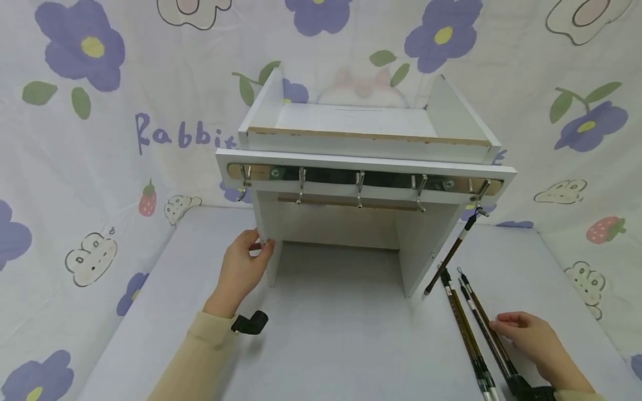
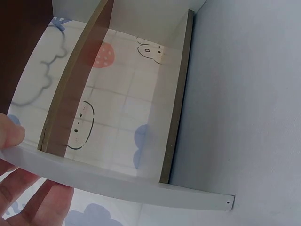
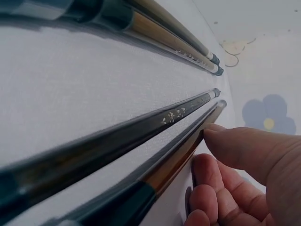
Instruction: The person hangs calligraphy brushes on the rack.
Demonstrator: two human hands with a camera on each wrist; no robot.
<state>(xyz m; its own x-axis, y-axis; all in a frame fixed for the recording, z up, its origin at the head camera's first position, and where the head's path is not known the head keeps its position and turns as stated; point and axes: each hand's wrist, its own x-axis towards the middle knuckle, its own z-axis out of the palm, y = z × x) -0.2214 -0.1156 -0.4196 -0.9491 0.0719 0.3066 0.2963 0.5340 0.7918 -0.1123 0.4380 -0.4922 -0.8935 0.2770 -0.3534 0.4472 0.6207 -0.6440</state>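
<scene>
your right hand (image 1: 531, 337) is at the brown-handled brush (image 3: 173, 164), the outermost one on the white table (image 1: 346, 345). in the right wrist view the thumb tip looks to be touching the handle, other fingers curled just beside it; can't tell if it's a real pinch or only contact.

your left hand (image 1: 243, 267) pinches the front edge of the left side panel of the white rack (image 1: 368, 143), thumb one side, fingers the other.

key relation, head view: that brush sits at nine o'clock from your right hand, long axis running eleven to five, loop end up at eleven. right hand is clearly nearer; left is well apart, across the rack opening.

from the right hand, the rack is at ten o'clock, its rightmost hook (image 1: 482, 189) at eleven, so the loop end already points roughly hookward. that hook bears a hanging brush (image 1: 448, 259), tilted, lower end toward seven.

a dark brush (image 3: 131, 133) lies just beside yours on its nine o'clock side, a pair of brushes (image 1: 462, 323) beyond that. watch for snagging the dark one, i'd judge.
</scene>
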